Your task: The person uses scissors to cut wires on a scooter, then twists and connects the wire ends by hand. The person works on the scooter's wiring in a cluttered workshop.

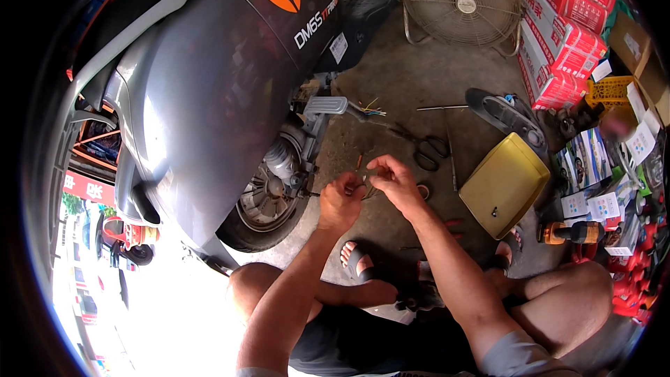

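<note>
Forearms (296,307), lower frame; left hand (341,202), frame centre, pinching what I read as a thin wire-like piece (364,178); right hand (393,180) beside it, curled, grip I cannot tell; piece judged light, bendable, best held near its end.

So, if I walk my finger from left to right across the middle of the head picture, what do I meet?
Black-tyred wheel with grey metal spokes, bare left hand, bare right hand, shallow yellow rectangular tray, orange-and-black power tool.
</note>
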Available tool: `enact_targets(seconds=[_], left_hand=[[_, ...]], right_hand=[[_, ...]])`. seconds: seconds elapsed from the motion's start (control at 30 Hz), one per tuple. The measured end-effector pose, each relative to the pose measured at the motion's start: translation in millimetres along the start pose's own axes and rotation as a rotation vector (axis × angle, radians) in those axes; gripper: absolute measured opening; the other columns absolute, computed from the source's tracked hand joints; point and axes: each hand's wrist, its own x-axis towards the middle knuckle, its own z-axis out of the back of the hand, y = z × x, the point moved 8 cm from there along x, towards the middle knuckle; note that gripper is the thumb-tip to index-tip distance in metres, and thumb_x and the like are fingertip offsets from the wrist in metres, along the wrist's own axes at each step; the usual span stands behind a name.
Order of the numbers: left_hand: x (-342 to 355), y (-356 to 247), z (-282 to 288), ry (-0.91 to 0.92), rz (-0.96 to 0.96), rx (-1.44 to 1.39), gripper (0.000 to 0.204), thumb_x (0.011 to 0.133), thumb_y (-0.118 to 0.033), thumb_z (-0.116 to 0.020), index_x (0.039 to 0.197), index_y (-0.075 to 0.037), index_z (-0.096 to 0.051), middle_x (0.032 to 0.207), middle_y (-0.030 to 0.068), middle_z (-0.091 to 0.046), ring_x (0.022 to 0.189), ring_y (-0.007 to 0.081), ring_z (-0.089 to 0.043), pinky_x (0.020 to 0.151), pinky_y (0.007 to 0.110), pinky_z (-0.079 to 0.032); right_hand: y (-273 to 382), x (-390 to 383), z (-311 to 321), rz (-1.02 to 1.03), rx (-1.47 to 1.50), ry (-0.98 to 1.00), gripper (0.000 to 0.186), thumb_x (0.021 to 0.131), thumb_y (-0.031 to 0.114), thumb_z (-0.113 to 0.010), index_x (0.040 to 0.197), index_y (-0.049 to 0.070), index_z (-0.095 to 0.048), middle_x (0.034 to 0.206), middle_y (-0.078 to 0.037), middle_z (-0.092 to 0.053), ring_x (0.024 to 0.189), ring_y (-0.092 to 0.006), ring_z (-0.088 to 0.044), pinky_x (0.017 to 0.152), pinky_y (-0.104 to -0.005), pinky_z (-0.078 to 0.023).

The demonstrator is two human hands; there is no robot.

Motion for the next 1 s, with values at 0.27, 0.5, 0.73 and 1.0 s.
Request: enact_targets(seconds=[0.27, 0.5, 0.73, 1.0], left_hand=[[2.6, 3.2, -3.0, 0.006, 0.017, 0.010, 0.012, 0.079, -0.009, -0.068, 0.089, -0.003, -0.064, 0.075, 0.0062, -0.067, 0.069, 0.0136, -0.063, 0.066, 0.028, -0.050], [1.9, 7.2, -3.4, 0.003, 0.022, 0.024, 0.012, 0.079, -0.010, -0.069, 0.088, -0.002, -0.065, 0.075, 0.0061, -0.067, 0.069, 0.0129, -0.063, 0.066, 0.028, -0.050], [1.0, 4.6, -3.5, 0.015, 0.030, 0.043, 0.012, 0.080, -0.009, -0.068, 0.089, -0.002, -0.065, 0.076, 0.0072, -0.068, 0.070, 0.0147, -0.065, 0.068, 0.029, -0.051], [0.4, -0.4, -4.4, 0.020, 0.013, 0.060, 0.012, 0.080, -0.009, -0.068, 0.089, -0.002, -0.065, 0.079, 0.0092, -0.069, 0.072, 0.0181, -0.067, 0.069, 0.031, -0.052]], right_hand=[[-10.6, 1.2, -2.1, -0.094, -0.024, 0.092, 0.015, 0.082, 0.006, -0.067, 0.096, 0.003, -0.062, 0.083, 0.003, -0.060, 0.075, -0.0050, -0.053, 0.068, -0.0215, -0.044], [-7.3, 1.6, -8.6, -0.054, -0.122, 0.083, 0.009, 0.085, 0.007, -0.066, 0.092, 0.003, -0.062, 0.082, 0.003, -0.061, 0.072, -0.0039, -0.053, 0.066, -0.0214, -0.045], [-3.4, 2.8, -6.0, -0.021, -0.174, 0.101, 0.007, 0.085, 0.008, -0.065, 0.090, 0.003, -0.062, 0.081, 0.003, -0.061, 0.072, -0.0038, -0.053, 0.065, -0.0218, -0.045], [-8.4, 3.8, -3.4, -0.060, -0.165, 0.093, 0.007, 0.083, 0.007, -0.065, 0.087, 0.002, -0.062, 0.079, 0.003, -0.060, 0.073, -0.0043, -0.053, 0.066, -0.0232, -0.045]])
